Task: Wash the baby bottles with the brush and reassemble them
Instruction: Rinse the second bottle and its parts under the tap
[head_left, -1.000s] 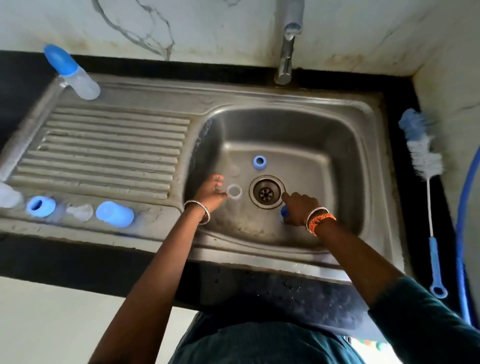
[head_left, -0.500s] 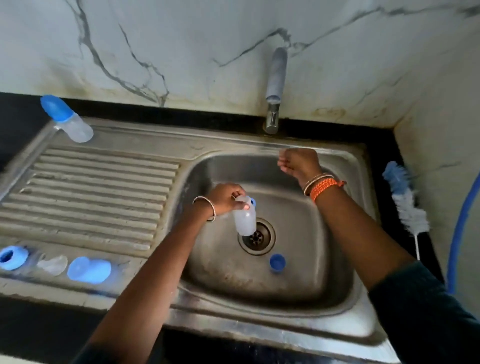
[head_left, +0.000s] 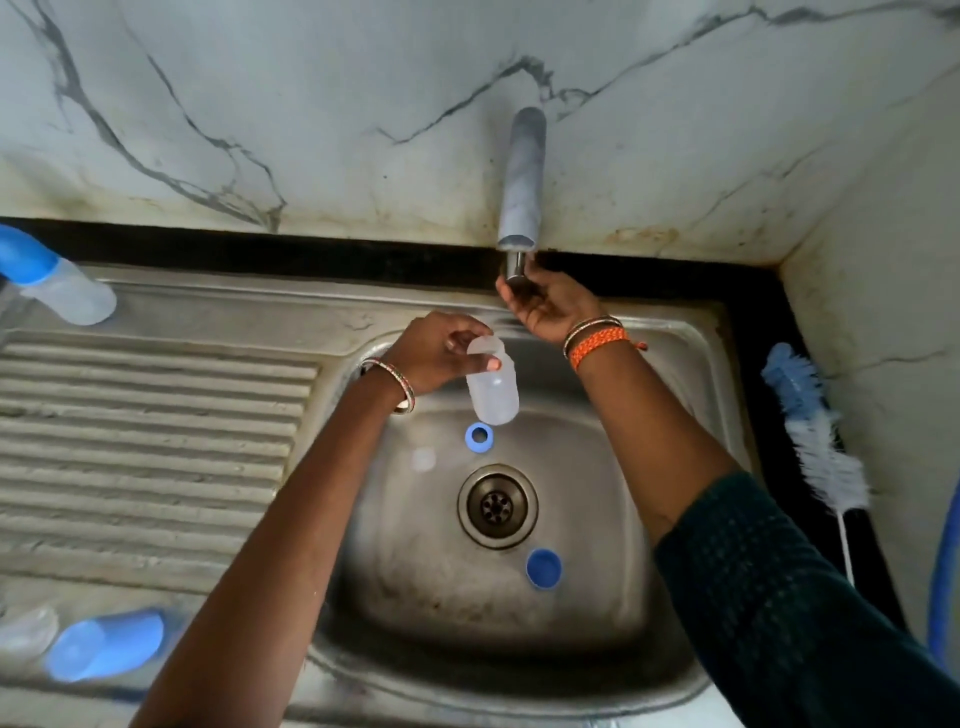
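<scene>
As left hand (head_left: 435, 353) holds bottle (head_left: 492, 387).

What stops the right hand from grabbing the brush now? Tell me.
Probably nothing in the way. The bottle brush lies uncovered on the counter right of the sink; the right hand would only need to leave the tap first.

I see a clear bottle (head_left: 492, 387) held mouth-up over the basin. A blue ring (head_left: 479, 435) and blue cap (head_left: 543, 568) lie on the basin floor. The brush (head_left: 815, 431) lies on the right counter.
</scene>
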